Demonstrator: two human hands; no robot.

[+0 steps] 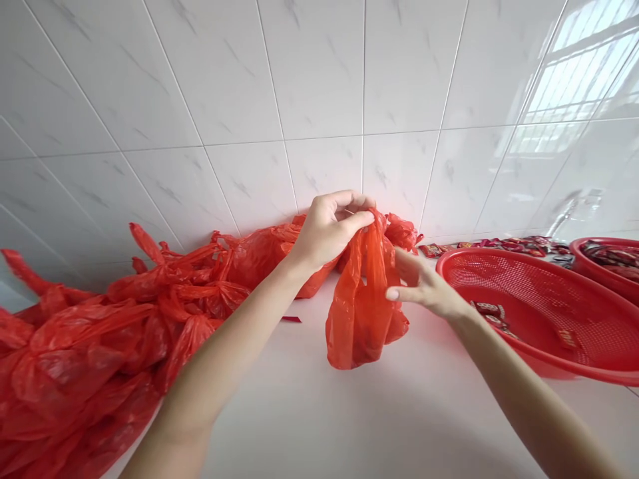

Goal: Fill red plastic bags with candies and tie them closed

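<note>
A red plastic bag [367, 313] hangs in front of me above the white counter, its lower part bulging with contents I cannot make out. My left hand [334, 223] pinches the gathered top of this bag between thumb and fingers. At the bag's right side is my right hand [424, 286], thumb and fingers apart; the thumb touches or nearly touches the front while the fingertips go out of sight behind the plastic. Behind my left hand, more filled red bags [259, 256] lie along the wall.
A large heap of knotted red bags [100, 359] covers the left side. On the right stands a red perforated basket [539, 266] holding a few small packets [492, 313]. Beyond it are another red basket [606, 279] and scattered packets [514, 246]. A tiled wall [324, 80] rises behind the counter [319, 412].
</note>
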